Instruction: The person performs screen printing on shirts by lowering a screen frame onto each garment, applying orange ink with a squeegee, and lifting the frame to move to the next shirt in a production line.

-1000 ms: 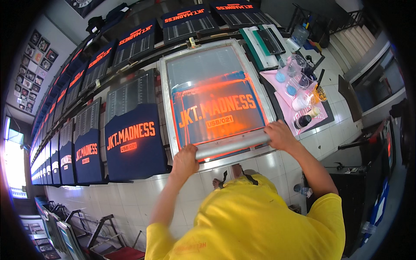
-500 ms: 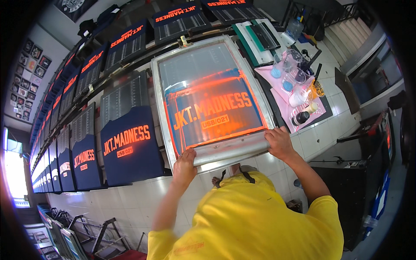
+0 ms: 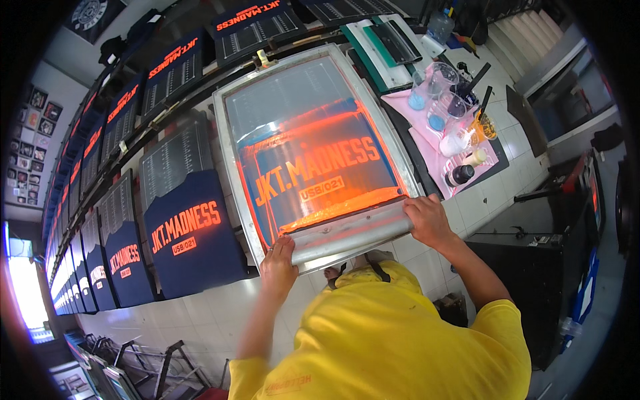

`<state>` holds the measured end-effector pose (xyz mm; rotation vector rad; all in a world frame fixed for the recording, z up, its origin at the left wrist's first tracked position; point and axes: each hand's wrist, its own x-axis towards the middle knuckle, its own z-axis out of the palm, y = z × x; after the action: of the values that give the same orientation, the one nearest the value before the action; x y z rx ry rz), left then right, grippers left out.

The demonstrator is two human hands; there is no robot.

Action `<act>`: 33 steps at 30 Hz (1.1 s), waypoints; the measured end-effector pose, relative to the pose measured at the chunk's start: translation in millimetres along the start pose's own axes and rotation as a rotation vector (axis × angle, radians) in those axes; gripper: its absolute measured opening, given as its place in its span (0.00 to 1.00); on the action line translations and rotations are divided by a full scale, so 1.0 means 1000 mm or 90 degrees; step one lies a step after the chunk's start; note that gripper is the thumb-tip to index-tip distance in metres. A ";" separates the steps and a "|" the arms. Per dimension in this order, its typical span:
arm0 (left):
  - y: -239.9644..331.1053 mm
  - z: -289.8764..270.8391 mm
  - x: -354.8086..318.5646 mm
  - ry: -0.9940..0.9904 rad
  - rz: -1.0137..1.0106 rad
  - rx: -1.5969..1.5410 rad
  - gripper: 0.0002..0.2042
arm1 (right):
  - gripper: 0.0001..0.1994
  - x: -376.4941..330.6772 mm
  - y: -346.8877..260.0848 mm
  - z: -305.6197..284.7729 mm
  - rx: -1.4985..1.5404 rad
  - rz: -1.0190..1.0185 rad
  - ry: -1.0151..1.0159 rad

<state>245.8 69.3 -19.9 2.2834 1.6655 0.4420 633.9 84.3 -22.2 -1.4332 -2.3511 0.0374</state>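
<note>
A metal-framed printing screen (image 3: 225,133) lies before me, its mesh showing orange lettering over dark blue. Along its near end runs a long silver squeegee (image 3: 353,233). My left hand (image 3: 279,267) grips the squeegee's left end, fingers curled over the top. The right end is held by my right hand (image 3: 428,220), its thumb hidden underneath. Bright orange ink (image 3: 360,201) lies in a band on the mesh just beyond the squeegee. What is beneath the screen shows only through the mesh.
Dark blue shirts with orange print (image 3: 190,240) lie on boards in rows to the left and beyond. At right, a pink cloth (image 3: 413,117) carries plastic cups (image 3: 437,123) and a dark bottle (image 3: 460,175). A black cabinet (image 3: 513,280) stands farther right.
The view has shifted, so the screen and shirts sit farther left. Both hands stay on the squeegee. A dark strip along its far edge and a thicker orange band now show.
</note>
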 end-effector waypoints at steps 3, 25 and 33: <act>-0.012 0.014 0.004 0.051 0.048 0.028 0.25 | 0.12 0.002 0.005 0.011 -0.015 -0.007 0.021; -0.077 -0.018 0.207 0.052 -0.045 0.084 0.12 | 0.10 0.254 0.124 0.052 -0.068 -0.062 -0.139; -0.071 -0.044 0.144 0.084 -0.044 0.006 0.14 | 0.09 0.204 0.070 0.023 -0.046 -0.098 -0.024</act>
<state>207.6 229.6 3.7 2.2388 1.8068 0.5808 603.2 297.8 4.5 -1.2900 -2.5104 -0.0625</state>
